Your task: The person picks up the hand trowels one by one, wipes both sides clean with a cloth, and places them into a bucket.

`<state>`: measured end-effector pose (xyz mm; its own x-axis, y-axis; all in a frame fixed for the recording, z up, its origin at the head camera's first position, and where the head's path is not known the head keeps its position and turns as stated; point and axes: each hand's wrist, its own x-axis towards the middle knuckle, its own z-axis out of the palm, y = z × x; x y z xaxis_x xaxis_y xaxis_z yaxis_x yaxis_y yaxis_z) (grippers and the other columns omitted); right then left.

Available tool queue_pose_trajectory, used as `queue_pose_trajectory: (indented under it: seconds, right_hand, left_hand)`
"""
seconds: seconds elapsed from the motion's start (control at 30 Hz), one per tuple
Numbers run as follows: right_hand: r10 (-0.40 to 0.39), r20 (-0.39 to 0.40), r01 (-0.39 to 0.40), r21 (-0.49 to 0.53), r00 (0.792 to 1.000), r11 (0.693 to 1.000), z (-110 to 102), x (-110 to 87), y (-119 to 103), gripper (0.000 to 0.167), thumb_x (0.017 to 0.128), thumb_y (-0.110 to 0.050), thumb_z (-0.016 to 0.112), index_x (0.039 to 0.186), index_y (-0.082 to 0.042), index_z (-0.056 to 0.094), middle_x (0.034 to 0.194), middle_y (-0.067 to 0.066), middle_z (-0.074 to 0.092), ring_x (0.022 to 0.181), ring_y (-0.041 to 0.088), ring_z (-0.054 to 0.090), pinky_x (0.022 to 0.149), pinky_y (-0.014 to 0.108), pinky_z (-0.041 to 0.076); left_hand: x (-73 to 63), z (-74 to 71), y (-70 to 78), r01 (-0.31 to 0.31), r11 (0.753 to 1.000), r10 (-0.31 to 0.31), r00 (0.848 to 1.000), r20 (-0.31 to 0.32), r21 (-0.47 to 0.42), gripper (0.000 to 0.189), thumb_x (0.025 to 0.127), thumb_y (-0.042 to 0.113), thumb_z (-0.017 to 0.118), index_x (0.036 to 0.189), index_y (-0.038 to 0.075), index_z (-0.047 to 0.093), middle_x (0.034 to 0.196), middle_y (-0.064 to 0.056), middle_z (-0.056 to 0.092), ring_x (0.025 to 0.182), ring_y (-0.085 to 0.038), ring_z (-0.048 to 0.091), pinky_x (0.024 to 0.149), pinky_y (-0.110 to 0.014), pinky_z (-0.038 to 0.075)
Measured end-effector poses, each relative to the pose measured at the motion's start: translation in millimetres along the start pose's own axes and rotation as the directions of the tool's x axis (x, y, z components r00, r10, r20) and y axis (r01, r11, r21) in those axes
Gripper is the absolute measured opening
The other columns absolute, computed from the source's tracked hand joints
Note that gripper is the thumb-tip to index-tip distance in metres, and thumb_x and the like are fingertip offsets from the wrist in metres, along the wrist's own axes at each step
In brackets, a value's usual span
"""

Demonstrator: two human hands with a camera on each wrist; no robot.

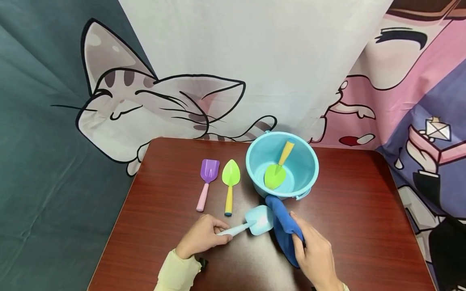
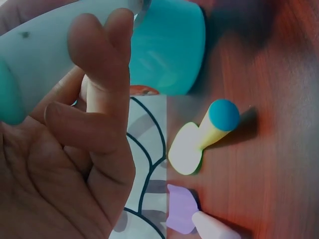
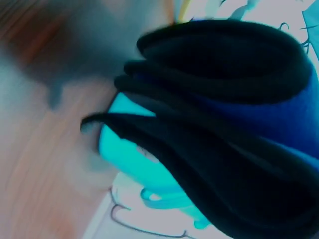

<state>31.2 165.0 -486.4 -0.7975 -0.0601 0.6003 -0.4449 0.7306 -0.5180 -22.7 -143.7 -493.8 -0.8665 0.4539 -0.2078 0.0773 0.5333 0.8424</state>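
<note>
Currently the left hand (image 1: 203,237) is pinching a light-blue shovel (image 1: 260,220); the right hand (image 1: 317,254) is gripping a blue cloth (image 1: 281,212), with a bucket (image 1: 306,162) standing beyond that hand

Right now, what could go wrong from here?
The pale shovel in the left hand looks close to the blue fabric in the right hand, so they might snag. The fabric is by the bucket and could nudge it. The left hand is near the green trowel on the table and might knock it.
</note>
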Motion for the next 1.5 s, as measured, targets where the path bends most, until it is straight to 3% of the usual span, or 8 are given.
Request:
queue_pose_trajectory:
  seconds: [0.23, 0.37, 0.53, 0.7, 0.77, 0.9, 1.23, 1.5]
  right_hand:
    - [-0.208, -0.016, 0.208, 0.111, 0.978, 0.972, 17, 8.2, -15, 0.04, 0.107, -0.028, 0.049, 0.121, 0.003, 0.069, 0.119, 0.014, 0.071, 0.111, 0.023, 0.067, 0.108, 0.022, 0.037]
    - [-0.209, 0.115, 0.193, 0.138, 0.971, 0.971, 23, 8.3, -24, 0.043, 0.108, -0.031, 0.044, 0.127, -0.001, 0.067, 0.123, 0.012, 0.069, 0.11, 0.027, 0.068, 0.109, 0.022, 0.036]
    - [-0.183, 0.293, 0.163, 0.089, 0.939, 0.983, 30, 1.6, -28, 0.049, 0.109, -0.038, 0.035, 0.13, -0.007, 0.066, 0.128, 0.006, 0.068, 0.115, 0.021, 0.066, 0.096, 0.034, 0.05]
    - [-0.197, 0.33, 0.183, 0.073, 0.923, 0.98, 37, -3.9, -26, 0.034, 0.094, -0.019, 0.064, 0.125, -0.007, 0.069, 0.125, 0.004, 0.069, 0.115, 0.02, 0.066, 0.088, 0.042, 0.054]
    - [-0.19, 0.327, 0.176, 0.071, 0.926, 0.982, 37, -5.1, -24, 0.044, 0.08, -0.012, 0.072, 0.123, -0.007, 0.07, 0.123, 0.004, 0.07, 0.114, 0.019, 0.067, 0.088, 0.041, 0.054]
    - [-0.161, 0.304, 0.154, 0.045, 0.939, 0.987, 36, -6.8, -19, 0.047, 0.073, -0.008, 0.076, 0.12, -0.007, 0.072, 0.12, 0.004, 0.072, 0.111, 0.018, 0.068, 0.087, 0.04, 0.054]
    - [-0.074, 0.283, 0.092, -0.054, 0.956, 0.994, 29, -9.7, -4, 0.042, 0.073, -0.002, 0.081, 0.114, -0.002, 0.073, 0.115, 0.01, 0.073, 0.106, 0.025, 0.07, 0.084, 0.044, 0.056]
    - [0.053, 0.233, -0.016, -0.159, 0.971, 0.987, 14, -3.0, 8, 0.037, 0.076, -0.001, 0.08, 0.112, -0.002, 0.073, 0.104, 0.013, 0.075, 0.089, 0.029, 0.073, 0.07, 0.044, 0.058]
  left_hand:
    - [4.7, 7.5, 2.5, -0.034, 0.999, 0.034, 0.999, 0.005, 0.014, 0.009, 0.079, 0.015, 0.08, 0.083, 0.023, 0.079, 0.061, 0.013, 0.063, 0.05, 0.002, 0.048, 0.046, -0.019, 0.039]
    - [6.6, 9.3, 6.1, -0.048, 0.999, 0.048, 0.999, 0.014, 0.003, 0.007, 0.079, 0.016, 0.08, 0.084, 0.021, 0.079, 0.063, 0.016, 0.063, 0.052, 0.001, 0.052, 0.048, -0.02, 0.041]
    - [7.8, 11.5, 7.9, -0.065, 0.997, 0.066, 0.997, 0.044, -0.031, 0.011, 0.08, 0.019, 0.082, 0.09, 0.017, 0.08, 0.066, 0.015, 0.065, 0.055, -0.001, 0.057, 0.05, -0.021, 0.046]
    - [7.7, 12.5, 9.6, -0.09, 0.994, 0.094, 0.993, 0.074, -0.059, 0.011, 0.081, 0.019, 0.081, 0.092, 0.015, 0.08, 0.069, 0.014, 0.065, 0.057, 0.0, 0.056, 0.052, -0.021, 0.047]
    - [7.4, 12.6, 9.3, -0.099, 0.993, 0.104, 0.991, 0.078, -0.064, 0.011, 0.082, 0.018, 0.08, 0.092, 0.016, 0.08, 0.07, 0.015, 0.066, 0.058, 0.0, 0.056, 0.052, -0.02, 0.047]
    - [6.4, 12.2, 7.6, -0.09, 0.992, 0.097, 0.992, 0.078, -0.084, 0.011, 0.081, 0.017, 0.08, 0.092, 0.017, 0.08, 0.072, 0.015, 0.067, 0.059, -0.001, 0.055, 0.052, -0.02, 0.046]
    - [3.2, 10.7, 3.3, -0.053, 0.994, 0.062, 0.994, 0.092, -0.093, 0.009, 0.082, 0.018, 0.081, 0.091, 0.019, 0.08, 0.067, 0.012, 0.065, 0.053, 0.0, 0.05, 0.049, -0.019, 0.042]
    - [-1.5, 4.5, -0.1, -0.033, 0.99, 0.046, 0.995, 0.093, -0.138, 0.009, 0.083, 0.016, 0.08, 0.092, 0.016, 0.08, 0.066, 0.009, 0.065, 0.054, 0.0, 0.051, 0.05, -0.018, 0.041]
